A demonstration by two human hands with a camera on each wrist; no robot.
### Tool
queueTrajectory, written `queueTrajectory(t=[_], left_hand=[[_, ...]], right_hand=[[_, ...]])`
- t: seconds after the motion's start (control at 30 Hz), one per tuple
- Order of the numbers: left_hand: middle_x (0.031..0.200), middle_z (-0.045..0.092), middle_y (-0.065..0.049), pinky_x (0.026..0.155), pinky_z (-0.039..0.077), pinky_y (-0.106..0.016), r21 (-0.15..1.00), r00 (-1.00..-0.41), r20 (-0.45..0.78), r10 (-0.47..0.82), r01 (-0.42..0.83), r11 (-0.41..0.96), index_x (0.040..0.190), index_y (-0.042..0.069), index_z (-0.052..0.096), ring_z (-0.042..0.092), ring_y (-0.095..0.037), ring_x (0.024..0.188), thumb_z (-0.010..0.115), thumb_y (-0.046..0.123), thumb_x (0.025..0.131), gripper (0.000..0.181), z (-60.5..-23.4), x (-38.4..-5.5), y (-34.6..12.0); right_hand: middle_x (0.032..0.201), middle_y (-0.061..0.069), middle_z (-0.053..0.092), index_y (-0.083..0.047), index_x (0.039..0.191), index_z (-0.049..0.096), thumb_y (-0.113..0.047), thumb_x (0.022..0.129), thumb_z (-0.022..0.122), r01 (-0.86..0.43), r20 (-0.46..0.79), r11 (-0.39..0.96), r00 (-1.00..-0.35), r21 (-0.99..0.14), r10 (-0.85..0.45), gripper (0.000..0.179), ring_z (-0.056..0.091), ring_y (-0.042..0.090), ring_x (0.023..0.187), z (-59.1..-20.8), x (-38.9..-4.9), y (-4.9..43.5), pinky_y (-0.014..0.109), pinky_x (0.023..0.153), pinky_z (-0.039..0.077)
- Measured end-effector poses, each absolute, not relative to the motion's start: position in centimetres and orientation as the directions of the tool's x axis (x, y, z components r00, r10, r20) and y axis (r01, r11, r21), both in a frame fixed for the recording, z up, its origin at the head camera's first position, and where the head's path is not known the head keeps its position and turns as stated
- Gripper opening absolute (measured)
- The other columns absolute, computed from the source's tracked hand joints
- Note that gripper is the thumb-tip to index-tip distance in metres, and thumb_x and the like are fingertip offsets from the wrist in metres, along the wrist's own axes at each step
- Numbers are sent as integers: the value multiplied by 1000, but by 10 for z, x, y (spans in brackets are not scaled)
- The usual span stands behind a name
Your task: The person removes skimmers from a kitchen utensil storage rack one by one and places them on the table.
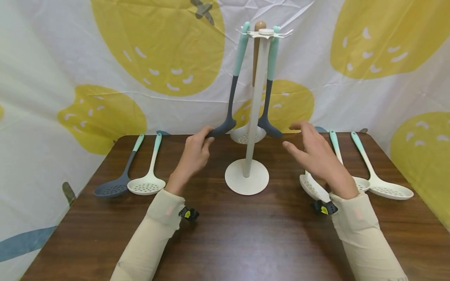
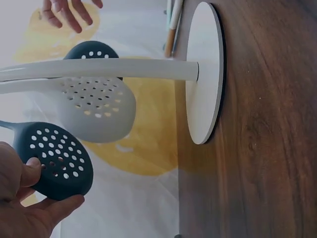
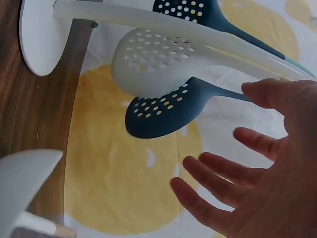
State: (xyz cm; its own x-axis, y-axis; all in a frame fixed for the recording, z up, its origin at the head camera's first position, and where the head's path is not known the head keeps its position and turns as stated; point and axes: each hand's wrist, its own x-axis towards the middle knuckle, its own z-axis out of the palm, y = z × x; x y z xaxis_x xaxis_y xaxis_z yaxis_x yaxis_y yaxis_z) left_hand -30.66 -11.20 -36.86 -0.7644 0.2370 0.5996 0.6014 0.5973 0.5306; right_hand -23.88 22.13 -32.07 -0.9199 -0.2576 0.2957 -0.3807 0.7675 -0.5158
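A white utensil stand (image 1: 256, 113) holds three hanging skimmers, its round base on the table. My left hand (image 1: 192, 153) pinches the bowl rim of the left dark blue skimmer (image 1: 225, 127), thumb on the perforated face in the left wrist view. That skimmer's mint handle still hangs from the hook ring. Behind the pole hangs a white skimmer (image 1: 240, 136) under a wooden handle (image 1: 257, 50). On the right hangs another dark blue skimmer (image 1: 270, 128). My right hand (image 1: 314, 154) is beside it, fingers spread and holding nothing; in the right wrist view (image 3: 257, 168) the fingers are apart from its bowl.
At the table's left lie a dark blue skimmer (image 1: 111, 188) and a white skimmer (image 1: 147, 185) with mint handles. Several white utensils lie at the right, including a slotted one (image 1: 390, 189), partly behind my right hand. A fruit-print cloth (image 1: 197, 113) hangs behind the table.
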Motion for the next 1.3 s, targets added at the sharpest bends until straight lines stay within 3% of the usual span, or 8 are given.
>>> queueTrajectory(t=[0.2, 0.33, 0.47, 0.6, 0.83, 0.97, 1.2, 1.3], left_hand=[[87, 67, -19, 74, 46, -41, 544, -769, 591, 245, 604, 583, 113, 1, 66, 54, -29, 74, 59, 3, 102, 14, -370, -308, -112], [83, 63, -15, 71, 44, -38, 545, -767, 596, 238, 605, 581, 112, 3, 66, 53, -27, 72, 61, 3, 101, 13, -368, -307, -111], [80, 62, -15, 69, 43, -38, 557, -770, 592, 239, 605, 569, 112, 3, 67, 52, -26, 70, 61, 2, 101, 13, -366, -305, -110], [80, 62, -16, 70, 43, -37, 564, -779, 579, 240, 596, 572, 114, 4, 67, 51, -26, 71, 61, 3, 101, 14, -365, -305, -109], [82, 63, -14, 71, 43, -37, 569, -785, 576, 230, 586, 577, 113, 4, 67, 53, -27, 72, 61, 4, 101, 13, -365, -307, -112], [82, 63, -14, 71, 43, -37, 569, -781, 579, 235, 593, 569, 113, 4, 67, 53, -27, 73, 61, 5, 101, 13, -364, -306, -112], [83, 63, -16, 72, 44, -39, 567, -791, 561, 244, 582, 583, 114, 3, 66, 53, -28, 73, 61, 5, 101, 14, -367, -306, -111], [86, 66, -17, 74, 45, -40, 564, -799, 549, 245, 570, 597, 115, 4, 66, 54, -28, 76, 61, 5, 102, 14, -368, -305, -113]], right_hand=[[140, 17, 52, -7, 137, 46, -39, 106, 53, -390, 279, 732, -920, -559, -277, 45, 52, 30, 96, -321, -240, 219, 47, 88, 42], [146, 18, 50, -5, 142, 45, -37, 106, 54, -392, 268, 724, -919, -568, -288, 48, 53, 36, 121, -321, -242, 217, 54, 100, 42], [153, 20, 45, -3, 146, 42, -35, 106, 56, -386, 233, 709, -922, -590, -308, 53, 39, 41, 147, -320, -244, 214, 61, 125, 15], [157, 19, 44, -5, 145, 42, -35, 106, 56, -382, 220, 698, -923, -606, -314, 52, 40, 40, 147, -319, -248, 209, 63, 126, -6], [150, 19, 50, -7, 147, 41, -36, 106, 56, -401, 198, 721, -914, -565, -353, 52, 49, 36, 130, -324, -252, 206, 58, 111, 33], [146, 18, 53, -7, 146, 42, -33, 105, 58, -417, 207, 723, -907, -550, -366, 52, 51, 37, 131, -325, -254, 206, 59, 113, 33], [149, 26, 52, 0, 150, 35, -26, 105, 58, -409, 247, 704, -912, -581, -327, 57, 48, 44, 140, -325, -256, 205, 68, 124, -6], [146, 27, 54, -1, 151, 34, -24, 104, 59, -413, 273, 689, -911, -596, -309, 58, 53, 45, 135, -325, -256, 205, 68, 123, -8]])
